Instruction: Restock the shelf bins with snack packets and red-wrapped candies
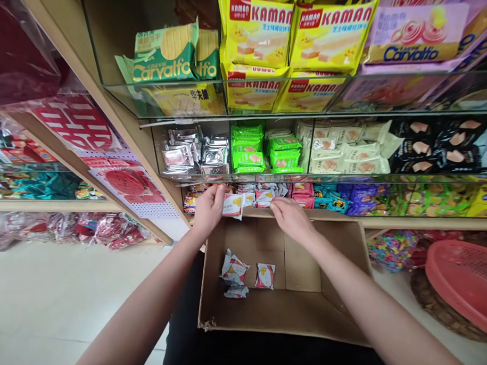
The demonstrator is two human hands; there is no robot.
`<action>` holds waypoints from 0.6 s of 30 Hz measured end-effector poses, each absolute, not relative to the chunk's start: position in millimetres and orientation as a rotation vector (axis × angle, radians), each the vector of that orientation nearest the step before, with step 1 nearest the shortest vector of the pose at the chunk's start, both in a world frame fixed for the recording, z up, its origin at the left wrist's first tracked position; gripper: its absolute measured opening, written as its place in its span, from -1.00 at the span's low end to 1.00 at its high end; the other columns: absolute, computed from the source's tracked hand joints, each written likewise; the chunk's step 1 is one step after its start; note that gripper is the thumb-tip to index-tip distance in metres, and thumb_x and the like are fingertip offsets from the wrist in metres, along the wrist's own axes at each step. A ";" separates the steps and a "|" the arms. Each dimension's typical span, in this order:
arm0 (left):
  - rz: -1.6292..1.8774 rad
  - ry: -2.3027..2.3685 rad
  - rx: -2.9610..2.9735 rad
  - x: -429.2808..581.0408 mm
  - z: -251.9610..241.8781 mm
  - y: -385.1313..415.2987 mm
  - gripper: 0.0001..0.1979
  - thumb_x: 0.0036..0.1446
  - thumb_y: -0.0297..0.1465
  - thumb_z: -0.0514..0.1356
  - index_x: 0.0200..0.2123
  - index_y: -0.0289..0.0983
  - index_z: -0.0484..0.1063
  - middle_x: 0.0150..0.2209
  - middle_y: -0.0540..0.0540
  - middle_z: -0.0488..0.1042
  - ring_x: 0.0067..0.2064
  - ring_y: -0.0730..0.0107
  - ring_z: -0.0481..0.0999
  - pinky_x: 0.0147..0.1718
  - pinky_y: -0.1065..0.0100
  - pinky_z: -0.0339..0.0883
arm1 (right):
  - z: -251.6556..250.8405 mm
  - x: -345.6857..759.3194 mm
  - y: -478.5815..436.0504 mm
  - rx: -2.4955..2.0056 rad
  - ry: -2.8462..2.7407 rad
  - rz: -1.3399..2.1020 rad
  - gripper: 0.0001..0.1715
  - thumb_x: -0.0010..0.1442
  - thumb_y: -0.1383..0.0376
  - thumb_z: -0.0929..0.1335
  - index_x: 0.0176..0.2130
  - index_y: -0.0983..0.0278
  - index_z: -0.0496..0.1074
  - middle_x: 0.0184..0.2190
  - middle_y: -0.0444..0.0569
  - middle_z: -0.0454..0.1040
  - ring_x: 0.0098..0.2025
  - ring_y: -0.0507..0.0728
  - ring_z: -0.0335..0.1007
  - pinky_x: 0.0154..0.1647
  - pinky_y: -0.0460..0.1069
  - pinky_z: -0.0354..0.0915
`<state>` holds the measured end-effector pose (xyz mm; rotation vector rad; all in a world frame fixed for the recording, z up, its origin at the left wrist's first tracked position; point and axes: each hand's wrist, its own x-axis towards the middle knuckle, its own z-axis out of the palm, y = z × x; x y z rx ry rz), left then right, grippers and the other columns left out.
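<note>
My left hand (209, 210) is closed round a small white snack packet (233, 205) at the lowest shelf's front, just above the box's far edge. My right hand (290, 219) reaches to the same shelf, its fingers curled together beside a compartment of small white-and-pink packets (263, 198); what they grip is partly hidden. Below my hands, an open cardboard box (304, 267) rests on my lap. Several loose packets lie in it, among them a white-and-red packet (265, 276) and a small pile (234, 270) at its left.
Glass-fronted shelves carry yellow wafer packs (256, 36), green packets (248, 148), cream packets (358, 152) and purple packets (363, 198). A wooden upright (129, 120) stands at the left. A red plastic basket (464, 280) sits on a woven one at the right.
</note>
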<state>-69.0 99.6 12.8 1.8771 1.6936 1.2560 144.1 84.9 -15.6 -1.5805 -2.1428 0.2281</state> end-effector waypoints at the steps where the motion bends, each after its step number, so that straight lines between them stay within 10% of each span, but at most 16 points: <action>1: 1.234 1.710 1.849 -69.8 9.6 107.6 -0.57 0.10 -0.14 -0.12 -0.51 -0.29 0.37 -0.60 0.00 0.33 -0.52 0.45 0.29 -0.51 0.45 0.10 | -16.5 143.2 103.2 -1.694 -2.201 0.273 -0.53 0.21 0.17 0.05 -0.17 0.31 0.38 -0.10 0.11 0.34 -0.01 0.19 0.17 -0.04 0.07 0.08; 8: 1.186 1.857 1.902 -63.3 -13.6 120.7 -0.57 0.11 -0.13 -0.15 -0.59 -0.25 0.27 -0.64 0.01 0.26 -0.53 0.43 0.27 -0.55 0.45 0.03 | -46.2 132.6 182.7 -2.063 -2.356 0.500 -0.21 0.06 -0.16 0.02 0.18 0.12 -0.09 0.19 0.06 -0.09 0.18 0.37 -0.24 0.06 0.22 -0.10; 18: 1.132 1.867 1.968 -58.7 -19.9 115.7 -0.53 0.12 -0.10 -0.19 -0.56 -0.26 0.29 -0.63 0.01 0.28 -0.52 0.44 0.27 -0.51 0.44 0.01 | -62.3 137.1 169.9 -2.116 -2.325 0.511 -0.15 0.04 -0.14 0.13 0.20 0.13 -0.19 0.22 0.05 -0.27 0.17 0.47 -0.28 0.05 0.24 -0.07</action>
